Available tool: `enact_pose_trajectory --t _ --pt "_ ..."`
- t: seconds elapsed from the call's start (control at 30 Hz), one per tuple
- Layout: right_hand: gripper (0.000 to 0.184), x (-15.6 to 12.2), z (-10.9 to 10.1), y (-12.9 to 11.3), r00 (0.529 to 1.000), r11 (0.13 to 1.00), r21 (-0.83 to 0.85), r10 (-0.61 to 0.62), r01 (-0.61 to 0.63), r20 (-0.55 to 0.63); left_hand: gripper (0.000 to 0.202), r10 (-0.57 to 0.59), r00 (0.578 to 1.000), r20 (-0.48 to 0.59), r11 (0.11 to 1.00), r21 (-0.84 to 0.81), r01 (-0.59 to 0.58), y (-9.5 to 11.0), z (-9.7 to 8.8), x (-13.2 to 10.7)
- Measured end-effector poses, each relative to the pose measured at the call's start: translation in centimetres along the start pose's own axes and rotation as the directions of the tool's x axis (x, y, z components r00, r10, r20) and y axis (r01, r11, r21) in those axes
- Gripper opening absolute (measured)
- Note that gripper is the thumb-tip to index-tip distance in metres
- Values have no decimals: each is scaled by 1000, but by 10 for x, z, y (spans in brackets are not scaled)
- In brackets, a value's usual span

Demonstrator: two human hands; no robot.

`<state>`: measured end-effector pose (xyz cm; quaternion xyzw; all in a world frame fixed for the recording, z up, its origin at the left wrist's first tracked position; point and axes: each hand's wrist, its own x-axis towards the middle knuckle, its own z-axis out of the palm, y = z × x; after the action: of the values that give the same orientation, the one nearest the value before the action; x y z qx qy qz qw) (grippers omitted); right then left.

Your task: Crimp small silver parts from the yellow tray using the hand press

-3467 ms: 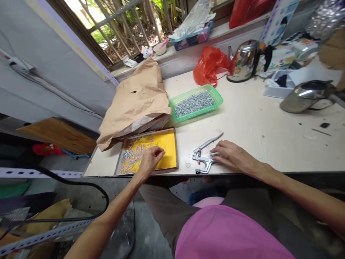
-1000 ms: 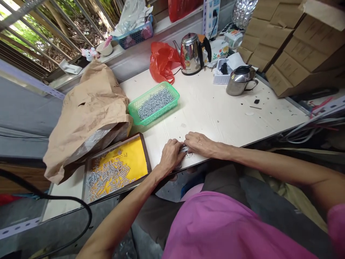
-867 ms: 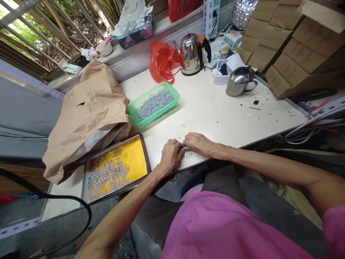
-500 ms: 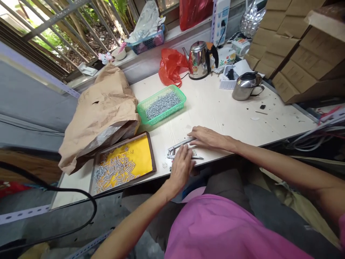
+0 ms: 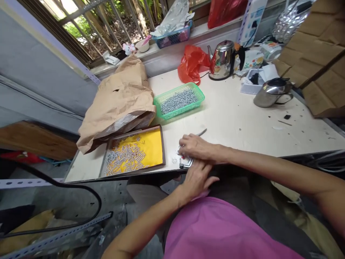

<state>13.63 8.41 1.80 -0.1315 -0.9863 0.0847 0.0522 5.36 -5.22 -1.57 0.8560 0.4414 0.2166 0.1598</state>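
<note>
A metal hand tool with a long grey handle (image 5: 202, 132) lies near the table's front edge, its middle hidden beneath my hands. Over it, my right hand (image 5: 198, 147) is closed with bent fingers, slightly blurred. Below and partly under that one, my left hand (image 5: 196, 178) is at the edge with its thumb spread away; its fingertips are hidden. A curved metal part (image 5: 186, 164) and a small red bit (image 5: 182, 157) show beside the fingers. To the left, a shallow tray (image 5: 163, 145) with a yellow bottom holds many small metal pins.
A green basket (image 5: 180, 114) of similar small metal pieces stands behind the tray. A brown paper bag (image 5: 126, 93) lies at left. Farther back are a red plastic bag (image 5: 192, 63), a steel kettle (image 5: 222, 63), a steel jug (image 5: 269, 95) and stacked cardboard (image 5: 312, 54).
The camera view has shifted left, so the table things appear farther right. My right hand has moved over the tool's near end; my left hand has drawn back toward the table's edge.
</note>
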Motion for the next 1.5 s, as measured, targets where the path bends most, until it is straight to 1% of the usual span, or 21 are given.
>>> enact_pose_trajectory --t 0.03,0.1,0.17,0.2,0.27,0.33,0.37,0.43,0.5,0.57,0.63,0.67,0.73,0.8,0.87,1.0,1.1,1.2,1.37,1.43,1.5 --pt "11 5 3 -11 995 995 14 -95 95 12 46 55 998 -13 998 -5 -55 5 -5 -7" --pt "13 13 9 -26 977 978 22 -210 210 33 31 141 988 -66 990 15 -141 12 -18 -25" --pt "15 17 18 -33 967 968 20 -251 250 47 21 137 979 -149 988 85 -126 9 -38 -46" --pt "15 19 23 -33 966 967 20 -255 254 43 19 87 977 -197 989 138 -61 3 -50 -56" --pt "12 21 33 -33 965 964 33 -263 262 8 17 -93 946 -311 951 253 176 -18 -77 -75" --pt "11 24 37 -30 968 968 46 -243 246 -62 17 -297 849 -437 831 321 455 -47 -104 -92" --pt "12 27 35 -27 970 974 50 -216 222 -110 18 -369 797 -478 770 323 550 -64 -116 -99" --pt "16 34 22 -19 962 989 55 -120 137 -246 19 -467 739 -486 687 327 649 -94 -135 -110" --pt "19 45 -2 -3 914 998 59 -1 27 -405 19 -522 744 -417 649 373 663 -118 -147 -115" --pt "22 59 -31 23 845 994 63 108 -88 -524 20 -544 787 -292 648 449 615 -134 -152 -115" --pt "26 72 -54 55 807 974 47 211 -222 -552 21 -547 825 -142 667 522 532 -141 -155 -111" --pt "27 77 -62 71 799 959 34 254 -281 -545 22 -550 832 -67 675 552 490 -143 -155 -108" --pt "31 82 -66 96 813 932 7 319 -362 -487 22 -563 825 53 680 598 425 -145 -157 -102" --pt "38 76 -58 104 841 927 7 343 -374 -419 22 -575 807 131 679 626 383 -146 -159 -97" --pt "39 61 -43 94 878 947 45 311 -317 -363 22 -573 800 177 687 637 350 -146 -162 -94" --pt "33 10 -9 45 927 964 176 242 -197 -285 16 -556 801 223 716 617 326 -147 -166 -92" --pt "32 -30 11 13 955 942 270 248 -199 -162 15 -550 804 227 730 599 329 -148 -164 -92" --pt "30 -57 26 -6 964 921 319 259 -225 -66 17 -539 814 216 745 574 340 -149 -161 -93" --pt "25 -71 37 -21 943 921 278 314 -274 -110 13 -525 831 183 772 512 376 -148 -165 -85" --pt "24 -69 36 -25 932 919 258 339 -298 -130 16 -541 831 133 789 423 446 -141 -166 -78" --pt "24 -65 35 -28 929 920 234 348 -314 -124 15 -593 804 35 781 269 564 -129 -162 -67"
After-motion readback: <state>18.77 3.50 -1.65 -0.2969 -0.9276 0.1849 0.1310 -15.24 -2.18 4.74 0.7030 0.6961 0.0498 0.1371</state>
